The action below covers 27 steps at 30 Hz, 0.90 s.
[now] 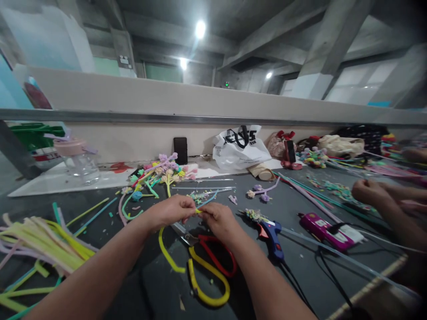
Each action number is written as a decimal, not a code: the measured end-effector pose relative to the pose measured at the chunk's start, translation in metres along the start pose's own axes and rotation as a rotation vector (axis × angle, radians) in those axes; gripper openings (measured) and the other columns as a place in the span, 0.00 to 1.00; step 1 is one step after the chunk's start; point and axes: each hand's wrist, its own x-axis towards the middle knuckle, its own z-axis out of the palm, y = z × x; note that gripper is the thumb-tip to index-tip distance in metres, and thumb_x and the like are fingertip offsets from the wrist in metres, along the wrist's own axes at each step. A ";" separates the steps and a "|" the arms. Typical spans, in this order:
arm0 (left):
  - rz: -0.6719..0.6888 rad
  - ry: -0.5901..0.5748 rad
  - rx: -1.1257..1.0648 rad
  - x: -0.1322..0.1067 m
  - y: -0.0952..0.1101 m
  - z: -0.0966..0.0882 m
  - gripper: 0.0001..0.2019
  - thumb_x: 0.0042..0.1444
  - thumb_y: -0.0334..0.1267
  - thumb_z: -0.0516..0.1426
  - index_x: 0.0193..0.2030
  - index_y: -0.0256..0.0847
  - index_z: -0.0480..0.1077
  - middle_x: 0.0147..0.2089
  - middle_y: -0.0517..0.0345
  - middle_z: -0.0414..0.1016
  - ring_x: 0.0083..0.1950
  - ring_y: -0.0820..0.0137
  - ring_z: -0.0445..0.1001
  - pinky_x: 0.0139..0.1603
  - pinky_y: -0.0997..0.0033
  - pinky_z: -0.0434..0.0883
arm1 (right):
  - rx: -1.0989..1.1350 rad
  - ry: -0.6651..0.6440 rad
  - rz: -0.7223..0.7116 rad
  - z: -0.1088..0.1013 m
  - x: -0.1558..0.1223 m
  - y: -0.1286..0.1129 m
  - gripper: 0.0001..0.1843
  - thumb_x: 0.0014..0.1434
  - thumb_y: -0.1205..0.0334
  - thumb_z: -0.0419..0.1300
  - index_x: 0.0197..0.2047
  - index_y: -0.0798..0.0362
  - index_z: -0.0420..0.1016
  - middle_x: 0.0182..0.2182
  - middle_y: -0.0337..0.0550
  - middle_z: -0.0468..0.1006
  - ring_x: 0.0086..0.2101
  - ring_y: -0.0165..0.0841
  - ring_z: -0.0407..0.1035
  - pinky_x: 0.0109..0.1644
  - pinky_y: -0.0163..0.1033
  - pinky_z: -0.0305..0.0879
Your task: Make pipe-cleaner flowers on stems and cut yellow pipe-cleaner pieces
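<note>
Close together at the middle of the table, my left hand (176,209) and my right hand (216,218) both pinch a blue pipe cleaner (208,200). A bit of yellow shows between the fingertips, too small to make out fully. Below my left hand a bent yellow pipe cleaner (166,252) hangs or lies; its upper end is hidden. Scissors (218,255) with one red and one yellow handle lie open under my hands, their blades partly covered. To the right of my right hand rests a blue hot glue gun (274,240), its nozzle among small coloured bits.
Loose pipe cleaners (50,244) are heaped at left. Fuzzy flowers (168,171) lie behind my hands. A magenta power strip (328,231) with cords sits at right, near a co-worker's hand (367,191). Along the back stand a clear bottle (80,164), a phone (180,151) and a white bag (238,151).
</note>
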 end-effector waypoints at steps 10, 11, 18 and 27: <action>0.038 -0.014 0.093 -0.002 0.003 0.004 0.10 0.50 0.39 0.49 0.22 0.40 0.64 0.21 0.64 0.61 0.23 0.74 0.59 0.23 0.76 0.54 | 0.001 0.011 0.068 0.007 -0.002 0.001 0.13 0.48 0.76 0.54 0.21 0.52 0.74 0.19 0.41 0.76 0.25 0.31 0.66 0.37 0.37 0.55; 0.036 -0.006 0.092 -0.002 0.003 0.005 0.09 0.50 0.39 0.49 0.22 0.40 0.64 0.21 0.64 0.61 0.22 0.75 0.59 0.22 0.76 0.54 | 0.014 0.018 0.089 0.007 -0.003 0.001 0.14 0.47 0.77 0.53 0.20 0.52 0.74 0.18 0.40 0.75 0.24 0.31 0.66 0.38 0.38 0.55; 0.027 -0.018 0.009 -0.004 0.003 0.005 0.10 0.49 0.40 0.51 0.21 0.39 0.62 0.19 0.66 0.59 0.20 0.77 0.56 0.20 0.78 0.52 | 0.279 0.056 0.289 0.006 -0.002 -0.005 0.10 0.45 0.72 0.56 0.18 0.51 0.74 0.16 0.37 0.71 0.22 0.29 0.63 0.32 0.36 0.56; -0.047 0.091 -0.268 0.001 -0.002 0.008 0.14 0.51 0.48 0.52 0.25 0.38 0.61 0.19 0.67 0.63 0.13 0.82 0.55 0.14 0.80 0.52 | 0.803 0.188 0.551 0.003 0.003 0.002 0.09 0.45 0.63 0.58 0.32 0.55 0.75 0.22 0.37 0.75 0.19 0.26 0.63 0.26 0.34 0.61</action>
